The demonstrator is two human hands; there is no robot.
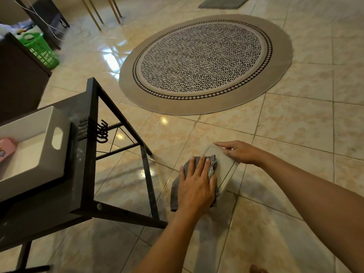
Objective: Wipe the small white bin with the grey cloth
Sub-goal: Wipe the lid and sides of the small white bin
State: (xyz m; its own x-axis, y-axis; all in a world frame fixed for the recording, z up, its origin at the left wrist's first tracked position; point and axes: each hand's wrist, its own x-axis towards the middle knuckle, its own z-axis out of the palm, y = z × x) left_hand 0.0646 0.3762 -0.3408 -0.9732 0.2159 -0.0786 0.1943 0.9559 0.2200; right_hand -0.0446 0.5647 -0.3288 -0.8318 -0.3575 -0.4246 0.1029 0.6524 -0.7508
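The small white bin (224, 170) stands on the tiled floor in the lower middle of the head view, seen from above so its flat lid faces me. The grey cloth (212, 164) lies over the lid's left side and hangs down the bin's left flank. My left hand (197, 182) presses flat on the cloth with its fingers spread. My right hand (239, 151) rests on the bin's far right edge and holds it steady. The bin's body is mostly hidden under the lid and the cloth.
A black metal-framed side table (92, 154) stands just left of the bin, with hooks on its side and a white tray (45, 146) holding a pink item on top. A round patterned rug (204, 64) lies beyond. A green basket (41, 50) sits far left.
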